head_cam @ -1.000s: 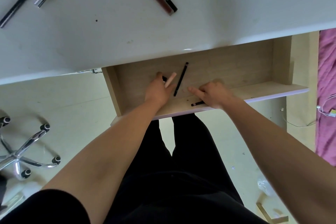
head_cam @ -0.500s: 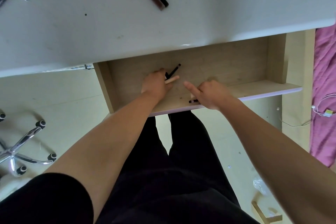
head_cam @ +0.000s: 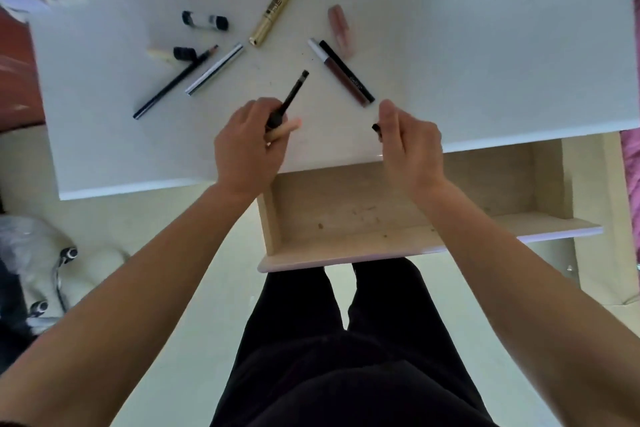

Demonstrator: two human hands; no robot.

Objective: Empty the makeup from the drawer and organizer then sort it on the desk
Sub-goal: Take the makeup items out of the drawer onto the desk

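The left hand (head_cam: 242,149) grips a black pencil (head_cam: 294,91) and tan stick (head_cam: 286,127); the right hand (head_cam: 412,149) pinches a small black thing (head_cam: 376,129).

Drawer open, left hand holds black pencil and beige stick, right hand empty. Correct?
No: head view shows the right hand gripping a small black item. Left hand does hold the black pencil and beige stick; drawer is open.
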